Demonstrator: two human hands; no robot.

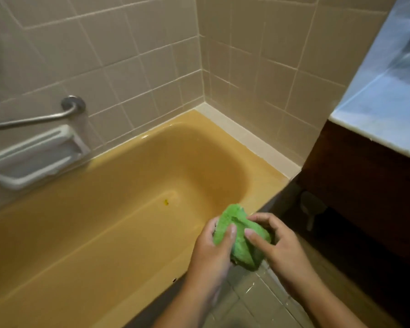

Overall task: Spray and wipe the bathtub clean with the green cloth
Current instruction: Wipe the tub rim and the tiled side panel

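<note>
A mustard-yellow bathtub (118, 200) fills the left and middle of the view, with a small dark speck (165, 202) on its floor. Just above the tub's near rim, both hands hold a bunched green cloth (240, 242). My left hand (213, 247) grips its left side, thumb across the front. My right hand (277, 242) pinches the right side with curled fingers. No spray bottle is in view.
Beige tiled walls surround the tub. A metal grab bar (45, 117) and a white soap dish (36, 157) are fixed to the left wall. A dark wooden vanity (365, 185) with a pale countertop (388, 95) stands at right. Tiled floor (253, 301) lies below my hands.
</note>
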